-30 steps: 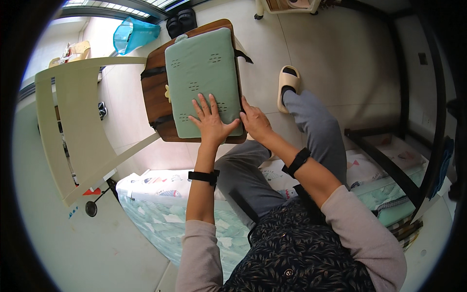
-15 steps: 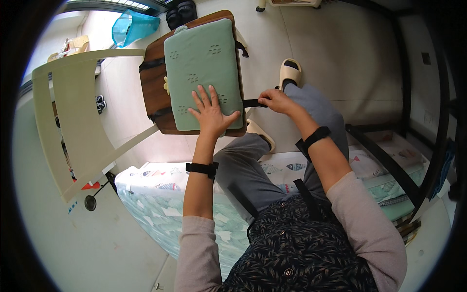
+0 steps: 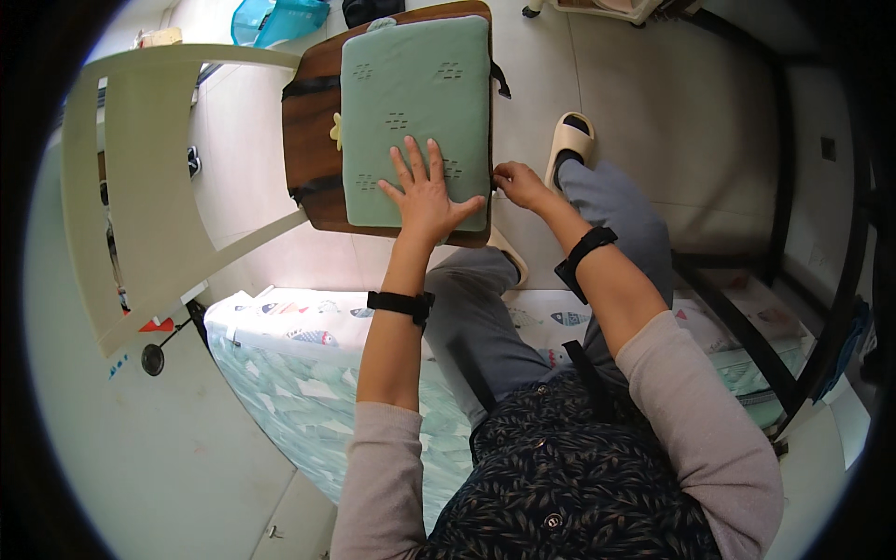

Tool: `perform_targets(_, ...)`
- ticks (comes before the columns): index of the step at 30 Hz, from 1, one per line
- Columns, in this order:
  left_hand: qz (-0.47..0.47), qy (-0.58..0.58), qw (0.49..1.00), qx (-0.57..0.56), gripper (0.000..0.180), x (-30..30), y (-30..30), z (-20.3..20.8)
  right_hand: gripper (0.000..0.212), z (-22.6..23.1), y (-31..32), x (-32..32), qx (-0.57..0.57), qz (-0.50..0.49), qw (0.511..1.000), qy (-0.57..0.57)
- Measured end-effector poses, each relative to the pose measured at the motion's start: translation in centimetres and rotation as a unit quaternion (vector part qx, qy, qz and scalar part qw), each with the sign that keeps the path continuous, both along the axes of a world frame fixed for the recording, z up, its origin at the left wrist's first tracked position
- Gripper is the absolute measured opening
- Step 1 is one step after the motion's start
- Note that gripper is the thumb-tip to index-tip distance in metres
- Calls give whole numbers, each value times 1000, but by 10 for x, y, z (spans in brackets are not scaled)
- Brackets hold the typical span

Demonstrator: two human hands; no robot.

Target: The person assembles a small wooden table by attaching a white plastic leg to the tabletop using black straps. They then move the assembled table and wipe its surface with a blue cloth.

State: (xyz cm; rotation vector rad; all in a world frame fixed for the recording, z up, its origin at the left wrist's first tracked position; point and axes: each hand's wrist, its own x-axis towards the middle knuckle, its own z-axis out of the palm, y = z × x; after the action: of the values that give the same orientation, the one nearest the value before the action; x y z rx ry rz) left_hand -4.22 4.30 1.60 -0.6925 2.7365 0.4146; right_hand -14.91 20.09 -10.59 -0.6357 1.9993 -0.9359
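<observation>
A pale green cushion (image 3: 415, 89) lies on the dark wooden seat (image 3: 313, 126) of a cream chair. My left hand (image 3: 429, 196) rests flat on the cushion's near part, fingers spread. At the right edge of the seat, my right hand (image 3: 525, 184) pinches a black strap (image 3: 495, 184), of which only a short dark bit shows. Another black strap (image 3: 503, 82) hangs loose from the same edge, farther away. Two more dark straps cross the bare wood on the left, next to a yellow flower-shaped tab (image 3: 336, 133). The cushion's underside is hidden.
The slatted chair back (image 3: 149, 177) stands to the left. A bed with a fish-patterned cover (image 3: 308, 317) lies under my legs. Beige slippers (image 3: 571, 140) are on my feet. A blue bin (image 3: 275, 21) stands far left, and a black metal frame (image 3: 747, 327) rises on the right.
My right hand has come in close to the seat edge, and less strap shows between it and the cushion. My left hand keeps its place on the cushion. The whole view has shifted slightly.
</observation>
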Motion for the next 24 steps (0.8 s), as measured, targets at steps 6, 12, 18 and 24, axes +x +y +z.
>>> perform_targets(6, 93, 239, 941, 219, 55, 24, -35, 5, 34, -10, -10, 23, -30, -184, 941, -282)
perform_targets(12, 414, 427, 740, 316, 28, 143, -60, -20, 43, 8, -12, 37, -113, -249, 868, -414)
perform_targets(18, 466, 141, 713, 505, 29, 178, -42, -111, 54, 4, -18, 39, -98, -255, 869, -412)
perform_targets(24, 290, 180, 880, 330, 40, 140, -38, -188, 53, -21, -48, 47, -6, -286, 893, -347)
